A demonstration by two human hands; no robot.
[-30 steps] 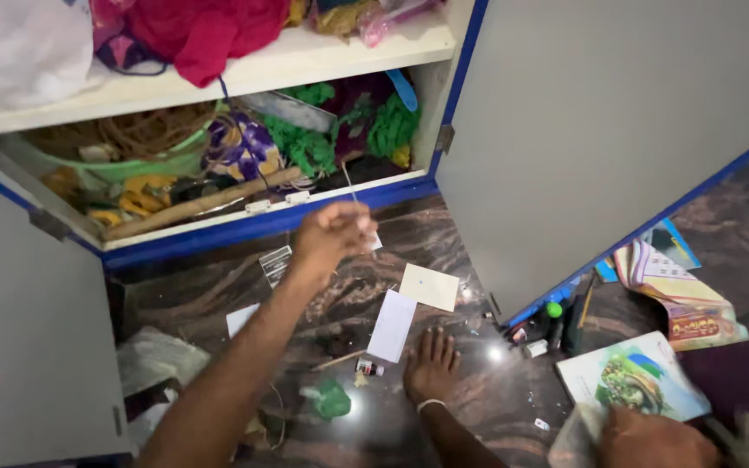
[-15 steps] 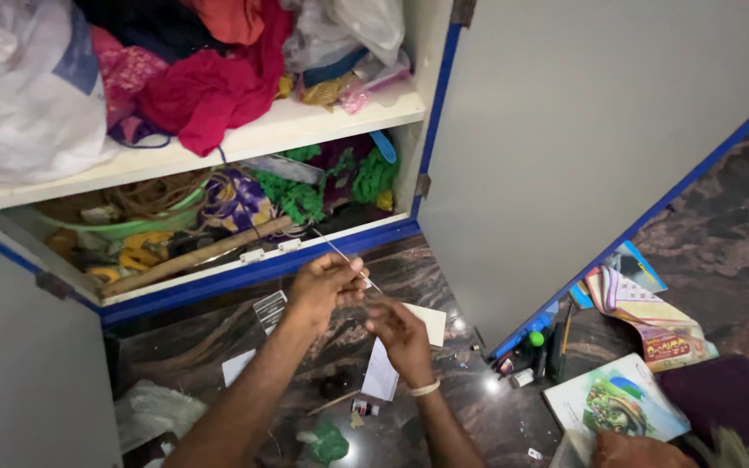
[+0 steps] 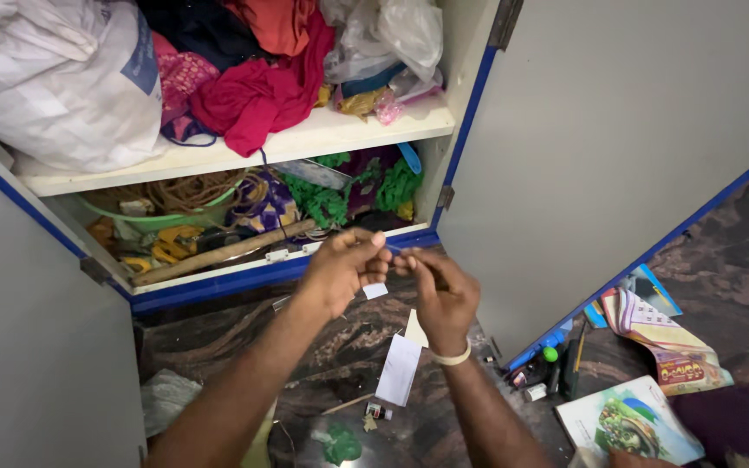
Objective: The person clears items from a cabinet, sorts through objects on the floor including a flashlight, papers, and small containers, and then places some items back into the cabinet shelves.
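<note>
1. Left hand (image 3: 340,270) and right hand (image 3: 440,293) meet fingertip to fingertip in front of the open white cupboard with blue edging (image 3: 288,270), just below its lower compartment.
2. Both hands have their fingers pinched together, seemingly on something very thin held between them; it is too fine to make out, so I cannot tell what either hand grips.
3. A small white paper tag (image 3: 375,291) hangs just under the left hand's fingers; whether it touches them is unclear.
4. The right wrist wears a pale band (image 3: 450,355).
5. On the dark marbled stone floor (image 3: 218,334) below the cupboard, under the hands, lie a white rectangular slip of paper (image 3: 399,370) and a cream card (image 3: 414,330) partly hidden by the right hand.
6. Nearer the person than the slip are a tiny bottle (image 3: 375,412), a thin wooden stick (image 3: 346,404) and a crumpled green scrap (image 3: 340,445).
7. Inside the cupboard's lower compartment sit a long brown wooden stick (image 3: 223,253), a green plastic basin with coiled rope (image 3: 171,206) and green netted fabric (image 3: 327,201).
8. Its upper shelf holds a red cloth (image 3: 257,95) and a large white sack (image 3: 58,82).
9. To the right of the cupboard's open grey door (image 3: 617,147) lie colourful booklets (image 3: 665,334) and an illustrated book (image 3: 630,422).
</note>
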